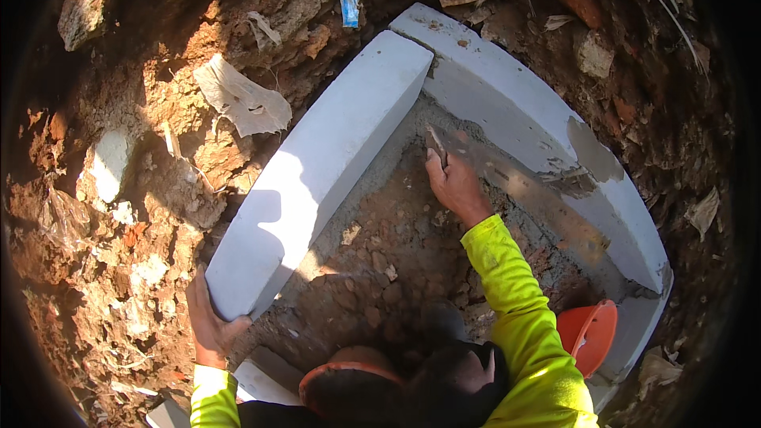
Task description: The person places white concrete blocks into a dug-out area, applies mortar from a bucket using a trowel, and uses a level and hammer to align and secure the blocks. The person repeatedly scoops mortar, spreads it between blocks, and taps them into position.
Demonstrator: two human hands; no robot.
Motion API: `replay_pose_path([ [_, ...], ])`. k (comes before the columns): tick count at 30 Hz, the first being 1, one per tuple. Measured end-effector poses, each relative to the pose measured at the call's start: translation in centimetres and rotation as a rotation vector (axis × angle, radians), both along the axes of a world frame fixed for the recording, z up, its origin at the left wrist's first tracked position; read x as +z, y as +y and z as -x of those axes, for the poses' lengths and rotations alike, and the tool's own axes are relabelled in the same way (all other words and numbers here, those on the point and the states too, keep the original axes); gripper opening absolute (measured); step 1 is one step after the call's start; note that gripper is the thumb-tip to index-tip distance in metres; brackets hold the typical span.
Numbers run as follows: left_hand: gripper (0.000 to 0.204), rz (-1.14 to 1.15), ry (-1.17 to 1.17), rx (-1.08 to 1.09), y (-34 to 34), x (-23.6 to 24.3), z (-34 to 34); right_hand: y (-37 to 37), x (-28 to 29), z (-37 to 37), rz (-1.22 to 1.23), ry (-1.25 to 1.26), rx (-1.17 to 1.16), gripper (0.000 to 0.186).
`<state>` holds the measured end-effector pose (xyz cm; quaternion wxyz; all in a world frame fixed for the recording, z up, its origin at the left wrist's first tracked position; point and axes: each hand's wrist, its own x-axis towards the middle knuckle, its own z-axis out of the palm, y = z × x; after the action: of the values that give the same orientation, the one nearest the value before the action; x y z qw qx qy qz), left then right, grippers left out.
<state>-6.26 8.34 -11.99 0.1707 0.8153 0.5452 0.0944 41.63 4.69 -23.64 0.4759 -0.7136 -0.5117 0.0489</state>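
Note:
My left hand (pixel 212 323) grips the near end of a long pale grey block (pixel 317 166), its fingers along the outer side and its thumb on the end face. The block slants away and meets a second pale block (pixel 491 91) at a far corner. Inside that corner my right hand (pixel 456 182) is closed on a thin pointed tool (pixel 436 143); its kind is hard to make out. Wet grey mortar (pixel 468 127) lies along the foot of the second block, next to the right hand. A darker mortar smear (pixel 594 150) covers part of that block's top.
An orange bowl (pixel 588 337) stands right of my right forearm. Another orange container (pixel 353 372) shows at the lower middle, near my dark shoe. Rough reddish soil (pixel 151 190) with stones rises around the blocks. A blue-and-white scrap (pixel 352 0) lies at the far side.

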Motion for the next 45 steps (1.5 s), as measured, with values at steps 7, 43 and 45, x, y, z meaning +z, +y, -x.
replay_pose_path([
  [7, 0.095, -0.191, -0.094, -0.112, -1.4, 1.6, -2.8, -1.6, 2.3, -5.0, 0.250, -0.271, -0.053, 0.036],
  [43, 0.042, 0.091, -0.268, -0.297, -5.8, -1.4, -17.0, 8.9, -0.4, -1.4, -0.333, 1.247, -0.163, 0.018],
  [45, 0.024, 0.209, -0.396, -0.194, -7.8, 0.6, -11.4, 9.5, -0.3, -1.1, -0.318, 1.243, -0.164, 0.019],
])
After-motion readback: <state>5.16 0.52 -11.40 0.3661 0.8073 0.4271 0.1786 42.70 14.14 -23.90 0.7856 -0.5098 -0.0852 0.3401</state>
